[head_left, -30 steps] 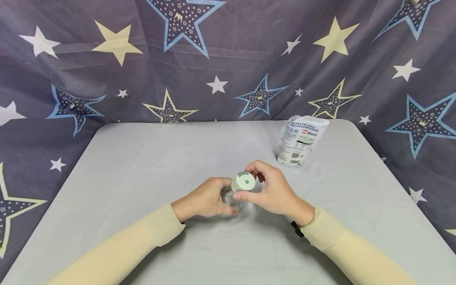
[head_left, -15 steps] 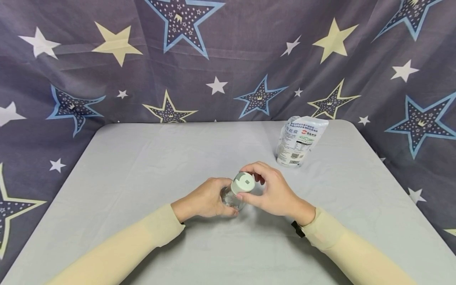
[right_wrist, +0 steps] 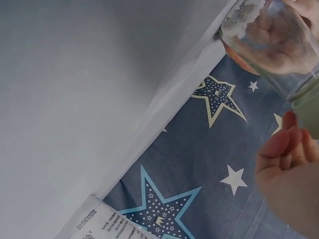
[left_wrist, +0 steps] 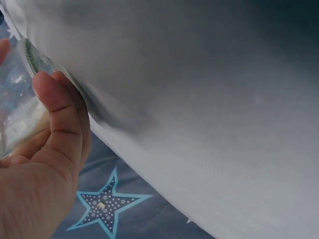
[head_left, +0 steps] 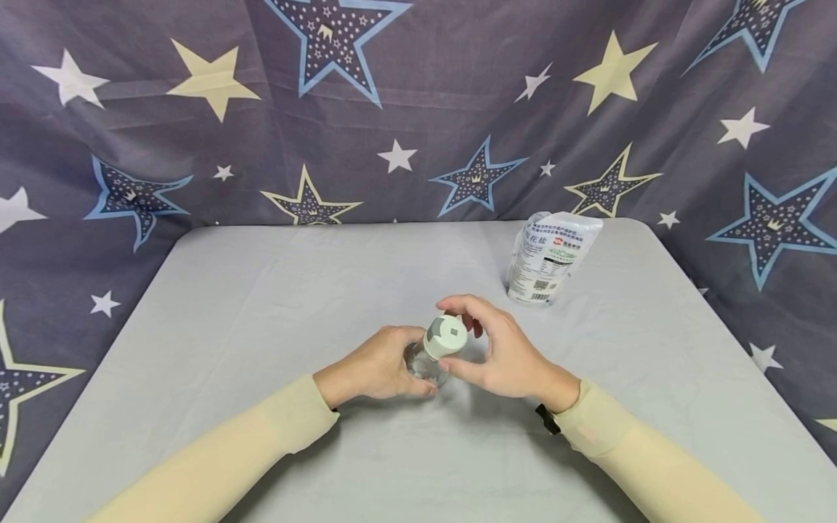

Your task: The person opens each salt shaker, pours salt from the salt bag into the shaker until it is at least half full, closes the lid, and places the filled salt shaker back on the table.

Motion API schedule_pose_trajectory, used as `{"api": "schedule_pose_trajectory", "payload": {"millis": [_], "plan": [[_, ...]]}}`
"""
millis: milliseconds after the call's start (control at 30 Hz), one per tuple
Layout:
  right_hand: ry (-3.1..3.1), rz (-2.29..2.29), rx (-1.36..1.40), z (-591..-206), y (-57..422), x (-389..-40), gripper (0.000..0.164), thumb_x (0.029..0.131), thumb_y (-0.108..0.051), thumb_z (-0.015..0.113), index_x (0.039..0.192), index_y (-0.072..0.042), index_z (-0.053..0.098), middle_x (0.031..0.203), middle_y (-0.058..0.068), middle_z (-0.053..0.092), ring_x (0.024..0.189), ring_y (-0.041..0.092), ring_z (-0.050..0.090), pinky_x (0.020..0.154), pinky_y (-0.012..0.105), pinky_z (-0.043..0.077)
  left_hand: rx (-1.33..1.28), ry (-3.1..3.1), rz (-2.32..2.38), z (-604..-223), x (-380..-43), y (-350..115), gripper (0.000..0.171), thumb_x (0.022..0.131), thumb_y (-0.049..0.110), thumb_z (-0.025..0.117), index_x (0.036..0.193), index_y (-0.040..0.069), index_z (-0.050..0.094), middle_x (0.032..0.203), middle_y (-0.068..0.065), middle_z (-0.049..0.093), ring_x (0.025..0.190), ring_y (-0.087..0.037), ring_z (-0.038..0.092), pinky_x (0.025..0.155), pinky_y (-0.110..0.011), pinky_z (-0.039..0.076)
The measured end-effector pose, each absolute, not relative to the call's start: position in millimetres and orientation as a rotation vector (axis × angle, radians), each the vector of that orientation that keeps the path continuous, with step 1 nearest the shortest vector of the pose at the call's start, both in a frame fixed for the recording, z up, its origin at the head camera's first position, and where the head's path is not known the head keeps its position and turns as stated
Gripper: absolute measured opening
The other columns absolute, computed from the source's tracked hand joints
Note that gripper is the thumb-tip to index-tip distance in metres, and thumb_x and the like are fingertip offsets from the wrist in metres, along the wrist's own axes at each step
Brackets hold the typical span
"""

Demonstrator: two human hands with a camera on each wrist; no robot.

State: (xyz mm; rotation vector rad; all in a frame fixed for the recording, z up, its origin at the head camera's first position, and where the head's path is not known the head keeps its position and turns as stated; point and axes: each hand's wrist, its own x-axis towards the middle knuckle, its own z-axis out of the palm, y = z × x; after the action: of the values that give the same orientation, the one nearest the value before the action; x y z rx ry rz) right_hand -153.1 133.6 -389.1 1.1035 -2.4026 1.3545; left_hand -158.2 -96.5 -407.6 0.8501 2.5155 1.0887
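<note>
Near the middle of the table, my left hand [head_left: 379, 365] grips a small clear glass bottle [head_left: 423, 365], which stands tilted slightly. Some white matter shows inside it near the base [right_wrist: 244, 17] in the right wrist view. A pale green-white cap [head_left: 448, 335] with a grey patch tops the bottle. My right hand [head_left: 502, 350] curls around this cap, thumb at its near rim and index finger along the far side; the finger contact is partly hidden. In the left wrist view, the fingers [left_wrist: 62, 114] wrap the glass.
A white printed pouch [head_left: 551, 260] with Chinese lettering stands at the table's back right, beyond my right hand. Pale grey cloth covers the table [head_left: 294, 290]. Behind it hangs a dark curtain [head_left: 418, 94] patterned with stars.
The cap has turned counterclockwise, its grey patch shifting from the far edge to the left side. My right index finger has moved left and slightly away from the cap. My left hand stays put.
</note>
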Motion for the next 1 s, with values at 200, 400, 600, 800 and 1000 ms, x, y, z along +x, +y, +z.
{"api": "schedule_pose_trajectory", "payload": {"millis": [200,400,600,800,1000], "plan": [[-2.446,1.288,0.923,-387.5,130.3,-150.3,0.062,0.067,-0.036,0.097,0.114,-0.014,0.064,0.096,-0.008,0.065,0.081,0.016,0.055,0.070,0.033,0.047,0.841,2.526,1.085,-407.5,-158.4,-96.0,0.045,0.070,0.025,0.095,0.107,0.018,0.070,0.093,0.008,0.070,0.084,-0.011,0.063,0.076,-0.032,0.053],[-2.459,1.245,0.855,-387.2,128.4,-149.0,0.050,0.067,-0.040,0.097,0.097,-0.019,0.064,0.084,-0.012,0.062,0.074,0.012,0.053,0.064,0.028,0.044,0.811,2.514,1.081,-407.5,-158.6,-96.1,0.045,0.070,0.024,0.094,0.107,0.018,0.070,0.094,0.007,0.070,0.086,-0.013,0.064,0.077,-0.033,0.054],[-2.455,1.226,0.867,-386.2,127.4,-148.4,0.045,0.069,-0.039,0.096,0.096,-0.020,0.066,0.087,-0.013,0.064,0.075,0.011,0.053,0.067,0.028,0.044,0.797,2.505,1.080,-406.6,-157.8,-95.7,0.044,0.071,0.024,0.094,0.107,0.018,0.070,0.094,0.004,0.070,0.085,-0.015,0.064,0.075,-0.034,0.054],[-2.410,1.269,0.933,-386.0,128.8,-149.2,0.041,0.072,-0.027,0.095,0.103,-0.015,0.070,0.095,-0.010,0.069,0.079,0.017,0.057,0.068,0.035,0.048,0.817,2.515,1.077,-407.5,-158.2,-95.7,0.043,0.071,0.024,0.094,0.106,0.019,0.069,0.092,0.004,0.069,0.081,-0.016,0.062,0.070,-0.034,0.053],[-2.399,1.303,0.989,-386.7,131.6,-151.2,0.040,0.075,-0.022,0.093,0.108,-0.014,0.071,0.098,-0.008,0.069,0.081,0.012,0.056,0.068,0.037,0.049,0.825,2.516,1.072,-407.9,-158.3,-95.9,0.044,0.071,0.024,0.094,0.107,0.018,0.069,0.094,0.003,0.070,0.083,-0.016,0.063,0.072,-0.034,0.052]]}}
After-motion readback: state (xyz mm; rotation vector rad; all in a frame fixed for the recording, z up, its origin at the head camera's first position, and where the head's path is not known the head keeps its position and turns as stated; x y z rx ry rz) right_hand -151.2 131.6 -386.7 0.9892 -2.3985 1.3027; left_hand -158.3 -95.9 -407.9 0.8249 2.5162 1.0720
